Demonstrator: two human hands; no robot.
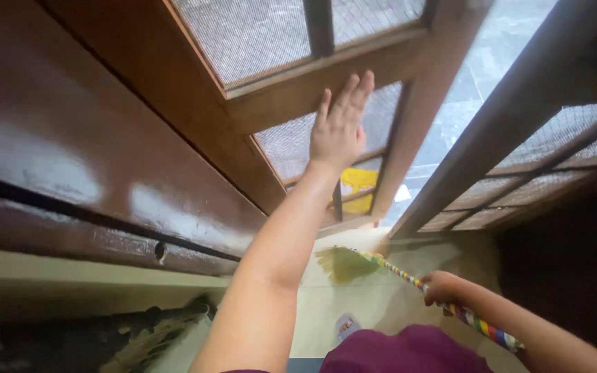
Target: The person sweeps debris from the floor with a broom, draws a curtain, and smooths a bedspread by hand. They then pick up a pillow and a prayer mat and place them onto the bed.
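My left hand (pixel 340 124) lies flat, fingers together, against the wooden frame of a mesh screen door (pixel 326 76) that stands partly swung outward. My right hand (pixel 440 287) is closed around the multicoloured striped handle of a broom (pixel 409 276). The broom's greenish bristle head (pixel 343 262) rests on the pale floor near the threshold. A second mesh door leaf (pixel 519 173) stands at the right.
A dark glossy wooden door (pixel 77 138) fills the left. A yellow object (pixel 358 188) shows through the mesh low down. Grey marbled floor (pixel 492 62) lies beyond the gap between the doors. A sandalled foot (pixel 345 324) shows below, and a dark heap (pixel 139 335) lies at lower left.
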